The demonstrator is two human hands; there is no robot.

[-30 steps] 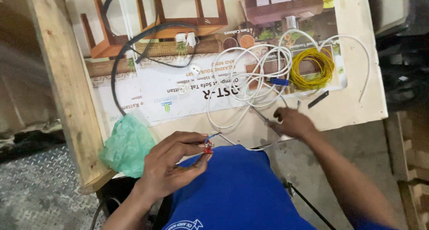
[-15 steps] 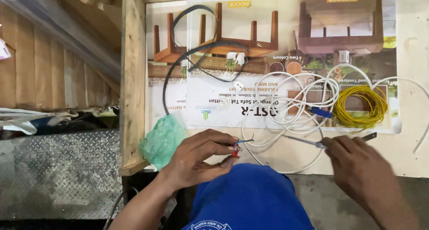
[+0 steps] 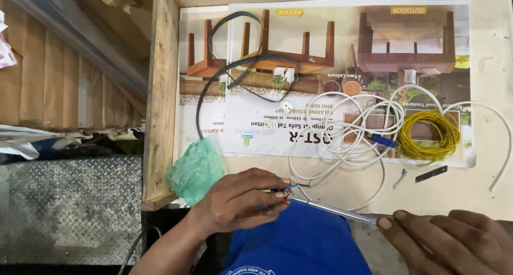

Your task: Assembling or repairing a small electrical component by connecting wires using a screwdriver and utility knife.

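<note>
My left hand (image 3: 240, 200) pinches the stripped wire ends (image 3: 289, 191) just above my lap; my right hand (image 3: 454, 243) grips a screwdriver (image 3: 334, 211), tip at them. Joint unfinished, I judge; white cable (image 3: 342, 131) and yellow coil (image 3: 427, 133) lie unused on the worktop (image 3: 481, 189).

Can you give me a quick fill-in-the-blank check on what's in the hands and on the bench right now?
1. The left hand pinches small ____ and blue wire ends.
2. The right hand holds a thin ____ tool whose tip reaches those wire ends.
3. The coil of ____ wire lies right of the white cable.
4. A crumpled ____ bag sits beside the left hand.

Missing words: red; metal; yellow; green
</note>
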